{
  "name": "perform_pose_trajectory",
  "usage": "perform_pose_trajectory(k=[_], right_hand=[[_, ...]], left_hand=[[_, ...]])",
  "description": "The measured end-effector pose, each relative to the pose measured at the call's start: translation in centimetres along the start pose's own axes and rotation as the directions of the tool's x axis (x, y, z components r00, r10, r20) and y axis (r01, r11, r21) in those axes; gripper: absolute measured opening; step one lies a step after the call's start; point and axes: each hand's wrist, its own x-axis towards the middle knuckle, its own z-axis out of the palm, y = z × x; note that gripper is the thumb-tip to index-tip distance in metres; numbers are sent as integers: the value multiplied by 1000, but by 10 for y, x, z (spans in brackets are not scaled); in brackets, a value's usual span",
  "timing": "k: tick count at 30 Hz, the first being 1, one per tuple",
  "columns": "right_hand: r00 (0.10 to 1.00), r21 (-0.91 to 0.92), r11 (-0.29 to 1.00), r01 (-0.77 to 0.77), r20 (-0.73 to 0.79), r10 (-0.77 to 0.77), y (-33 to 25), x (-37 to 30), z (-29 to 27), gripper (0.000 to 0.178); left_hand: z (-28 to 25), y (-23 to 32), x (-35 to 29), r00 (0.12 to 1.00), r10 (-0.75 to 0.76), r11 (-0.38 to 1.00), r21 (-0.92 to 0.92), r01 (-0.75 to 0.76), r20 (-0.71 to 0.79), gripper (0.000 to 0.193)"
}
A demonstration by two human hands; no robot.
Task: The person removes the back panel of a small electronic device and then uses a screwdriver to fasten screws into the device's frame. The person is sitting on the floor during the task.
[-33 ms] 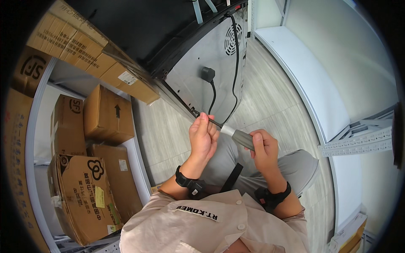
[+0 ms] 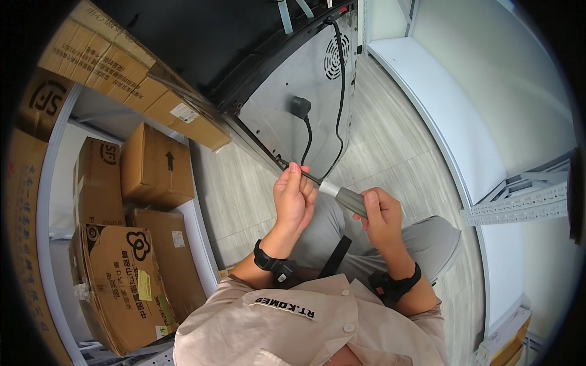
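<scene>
My right hand (image 2: 383, 221) is closed around the grey handle of a screwdriver (image 2: 349, 201) with a white collar. Its dark shaft slants up and left, toward the lower edge of a grey metal panel (image 2: 268, 116). My left hand (image 2: 294, 198) is closed, thumb and fingers pinching the shaft close to that edge. The tip is hidden around my left fingertips, so I cannot tell whether it sits on a screw. A black plug (image 2: 300, 107) lies against the panel, its cord running down behind the hands. Another black cable (image 2: 342, 79) passes a round vent (image 2: 336, 56).
The panel belongs to a large black-topped appliance (image 2: 183, 43). On the left, cardboard boxes (image 2: 155, 165) fill a shelf, and a long carton (image 2: 128, 79) stands beside the appliance. A white shelf (image 2: 439, 110) curves along the right. Grey wood-look floor (image 2: 390, 146) lies between.
</scene>
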Motion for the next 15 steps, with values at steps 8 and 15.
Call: perform_pose_trajectory(k=[8,15], right_hand=[[706,-323,652,686,78,-704,-8,10,3,26],[819,-245,790,562,29,-573,-8,2,12,31]], left_hand=[[1,5,0,998,-32,998,-47,35,45,29],[-1,0,0,999,-23,996,90,20,41,30]])
